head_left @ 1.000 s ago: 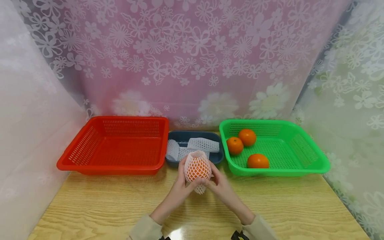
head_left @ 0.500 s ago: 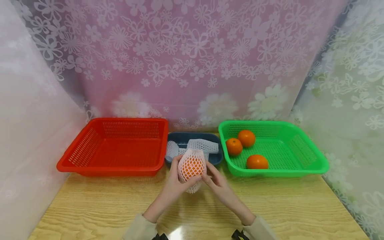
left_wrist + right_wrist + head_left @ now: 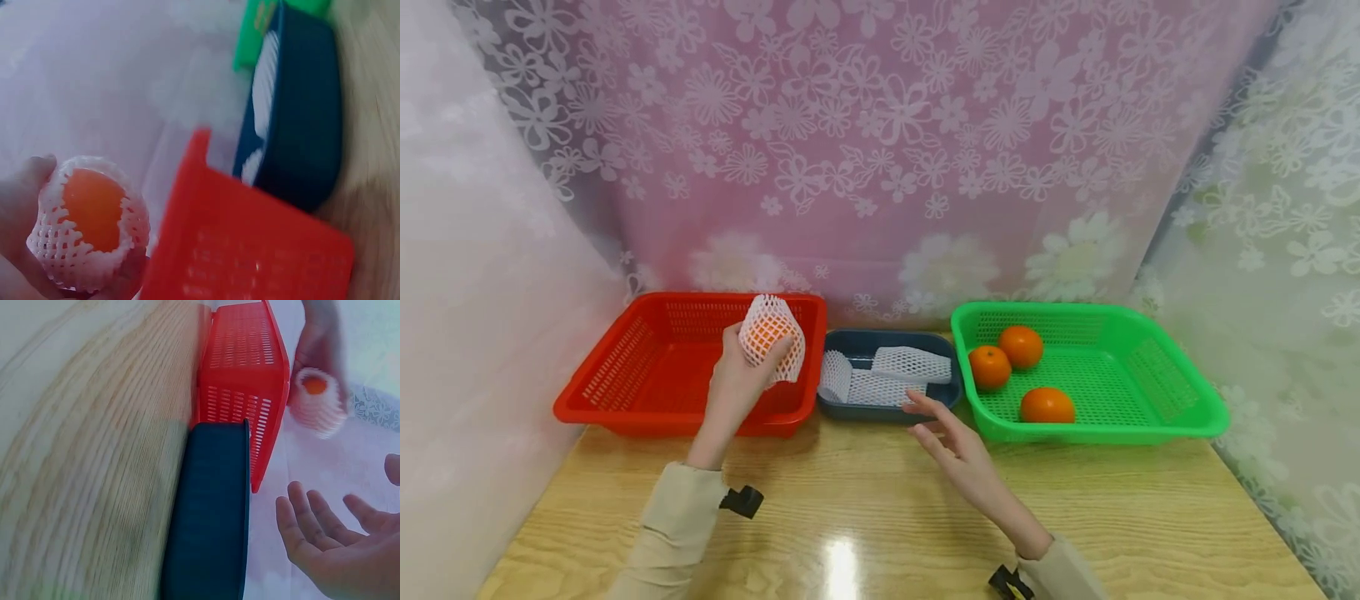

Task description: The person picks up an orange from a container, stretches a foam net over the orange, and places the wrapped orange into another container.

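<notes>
An orange fruit in a white foam net sleeve (image 3: 772,337) is gripped by my left hand (image 3: 735,379), held above the right part of the red basket (image 3: 685,421). In the left wrist view the bare orange skin (image 3: 94,209) shows through the sleeve's open end, with fingers and thumb around the net. My right hand (image 3: 962,462) holds nothing; its fingers are relaxed and spread over the table, just in front of the dark blue tray (image 3: 889,414). Inside that tray lie several white foam net sleeves (image 3: 912,363).
To the right stands a green basket (image 3: 1105,431) with three orange fruits, one of them the front orange fruit (image 3: 1047,406). The tray sits between the two baskets on the wooden table (image 3: 880,517). A floral curtain (image 3: 880,167) hangs behind.
My left hand has carried the netted fruit left and away from me, from in front of the tray to over the red basket. The right hand has let go of it and its fingers have spread.
</notes>
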The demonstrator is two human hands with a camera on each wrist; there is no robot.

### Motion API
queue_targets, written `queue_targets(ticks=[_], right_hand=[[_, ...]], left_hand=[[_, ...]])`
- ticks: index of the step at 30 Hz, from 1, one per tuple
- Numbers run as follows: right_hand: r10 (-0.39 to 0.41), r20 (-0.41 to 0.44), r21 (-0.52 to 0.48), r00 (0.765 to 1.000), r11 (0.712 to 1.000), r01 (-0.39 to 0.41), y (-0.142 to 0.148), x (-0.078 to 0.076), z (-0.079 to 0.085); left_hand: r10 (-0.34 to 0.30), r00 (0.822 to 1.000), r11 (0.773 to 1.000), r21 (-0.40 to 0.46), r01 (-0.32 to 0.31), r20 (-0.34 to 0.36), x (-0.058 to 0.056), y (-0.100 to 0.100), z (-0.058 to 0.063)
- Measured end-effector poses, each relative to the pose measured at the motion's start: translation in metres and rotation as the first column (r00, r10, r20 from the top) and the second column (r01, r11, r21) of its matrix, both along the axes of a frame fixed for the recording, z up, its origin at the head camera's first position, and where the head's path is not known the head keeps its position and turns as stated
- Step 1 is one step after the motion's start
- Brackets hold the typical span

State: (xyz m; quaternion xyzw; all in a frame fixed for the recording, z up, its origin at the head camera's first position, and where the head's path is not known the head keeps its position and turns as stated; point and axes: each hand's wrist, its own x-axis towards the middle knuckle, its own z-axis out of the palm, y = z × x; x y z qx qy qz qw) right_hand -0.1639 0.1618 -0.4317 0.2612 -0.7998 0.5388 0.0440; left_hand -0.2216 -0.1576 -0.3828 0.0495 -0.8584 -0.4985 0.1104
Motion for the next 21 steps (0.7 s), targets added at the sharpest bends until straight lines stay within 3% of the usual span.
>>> queue_targets(ticks=[2, 5, 9, 16, 18, 21], right_hand=[[-0.011, -0.005, 0.017, 1.0, 1.0, 0.011, 0.001, -0.001, 0.0], [-0.037, -0.023, 0.043, 0.999, 0.998, 0.038, 0.002, -0.001, 0.001], [-0.064, -0.06, 0.062, 0.996, 0.996, 0.068, 0.004, -0.001, 0.002], [-0.054, -0.083, 0.065, 0.995, 0.996, 0.059, 0.006, -0.001, 0.003], [-0.052, -0.089, 0.063, 0.995, 0.996, 0.057, 0.007, -0.001, 0.003], [-0.051, -0.09, 0.062, 0.995, 0.996, 0.057, 0.008, 0.0, 0.003]], left_hand=[[0.014, 0.999, 0.997, -0.074, -0.011, 0.037, -0.009, -0.009, -0.003], [-0.008, 0.995, 0.984, -0.177, 0.026, 0.097, -0.019, -0.015, -0.007], [-0.033, 0.98, 0.946, -0.31, 0.095, 0.198, -0.028, -0.015, -0.013], [-0.06, 0.913, 0.855, -0.452, 0.256, 0.403, -0.033, -0.014, -0.021], [-0.075, 0.897, 0.837, -0.461, 0.294, 0.435, -0.034, -0.013, -0.021], [-0.09, 0.887, 0.821, -0.47, 0.323, 0.453, -0.034, -0.013, -0.023]])
